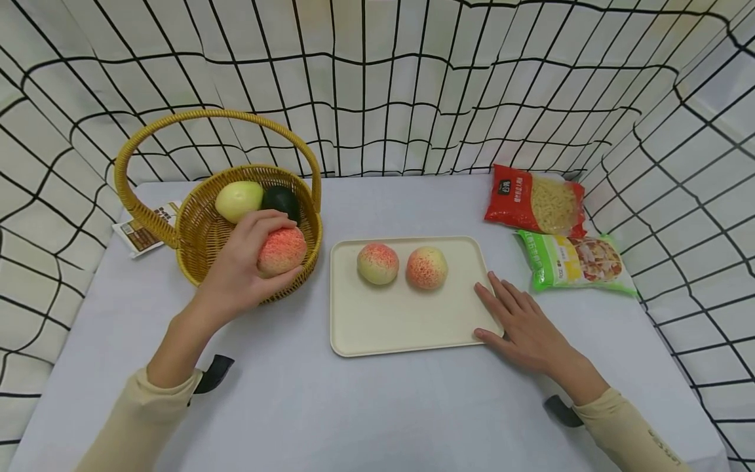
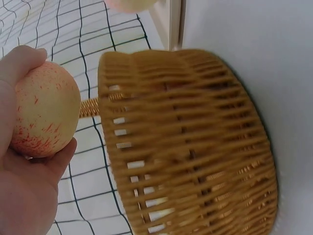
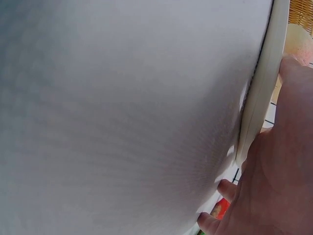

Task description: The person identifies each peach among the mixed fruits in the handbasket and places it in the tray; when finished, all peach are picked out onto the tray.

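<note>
Head view: left hand [image 1: 230, 272] grasping 1 peach [image 1: 284, 252] above the basket [image 1: 203, 246], left of the tray [image 1: 407, 321]; a pale green fruit [image 1: 238, 200] and a dark fruit [image 1: 282, 200] lie inside the basket. Tray bears 2 other peaches [image 1: 378, 264] toward its far edge. Right hand [image 1: 522, 328] released, fingers extended, touching the tray's right edge; on the bench [image 1: 377, 413] right of the tray, 1 red packet [image 1: 539, 201] and 1 green packet [image 1: 578, 262].
</note>
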Available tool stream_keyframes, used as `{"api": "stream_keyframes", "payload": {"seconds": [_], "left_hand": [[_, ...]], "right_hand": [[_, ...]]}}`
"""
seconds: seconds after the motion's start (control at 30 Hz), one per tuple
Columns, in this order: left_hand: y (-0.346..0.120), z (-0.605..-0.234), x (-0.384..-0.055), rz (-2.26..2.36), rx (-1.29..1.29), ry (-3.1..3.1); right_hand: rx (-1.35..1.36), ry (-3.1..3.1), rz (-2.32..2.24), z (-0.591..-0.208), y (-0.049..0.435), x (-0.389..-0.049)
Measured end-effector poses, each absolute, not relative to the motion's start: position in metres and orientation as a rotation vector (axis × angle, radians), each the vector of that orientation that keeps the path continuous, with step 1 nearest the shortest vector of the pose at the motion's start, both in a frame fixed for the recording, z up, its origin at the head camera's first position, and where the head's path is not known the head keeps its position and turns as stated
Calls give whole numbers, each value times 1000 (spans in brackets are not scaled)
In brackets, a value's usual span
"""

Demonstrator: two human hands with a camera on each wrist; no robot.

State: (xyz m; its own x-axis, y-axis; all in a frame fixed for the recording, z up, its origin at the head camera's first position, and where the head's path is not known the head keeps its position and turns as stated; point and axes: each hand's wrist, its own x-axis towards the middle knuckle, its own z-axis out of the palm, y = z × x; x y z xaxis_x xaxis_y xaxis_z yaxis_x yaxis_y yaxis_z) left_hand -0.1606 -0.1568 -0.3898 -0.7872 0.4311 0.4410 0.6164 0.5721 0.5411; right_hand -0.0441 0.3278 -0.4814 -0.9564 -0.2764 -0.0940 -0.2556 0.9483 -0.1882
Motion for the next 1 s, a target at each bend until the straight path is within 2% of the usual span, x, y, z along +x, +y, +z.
{"api": "stream_keyframes", "payload": {"seconds": [1.0], "left_hand": [[-105,-405,-142,-998,-1165,-2454]], "right_hand": [[-396,2976,-286,-480,327,-44]]}}
